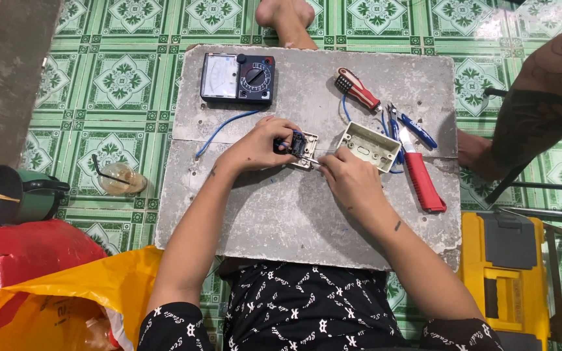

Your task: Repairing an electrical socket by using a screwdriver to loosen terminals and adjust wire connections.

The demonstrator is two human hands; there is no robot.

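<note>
**A:** Where's the switch?

**B:** On the grey board [281, 214], just in front of the meter [237, 78] and just left of the empty wall box [367, 146]. My left hand [258, 146] has it: fingers closed around the switch [299, 149], back side turned up, so the black part and terminals show.

**A:** Right hand?

**B:** My right hand [349, 177] is just right of the switch, fingers pinched shut on a thin tool, probably a screwdriver [313, 160]. Only the shaft shows; the handle is hidden in my fist.

**A:** Axis?

**B:** The shaft runs roughly left-right, tip pointing left at the switch's near edge. Touching it or just short, I can't tell. The switch lies directly left of my right fingertips. The left hand is the nearer one, since it's already on it.

**A:** Wires?

**B:** A blue wire [222, 127] leaves the switch leftward, under my left hand, curving across the board below the meter.

**A:** Other tools?

**B:** All right of the switch, past the box: red-handled tool [358, 90], blue pliers [411, 127], red knife [422, 179]. Well clear of both hands.
</note>
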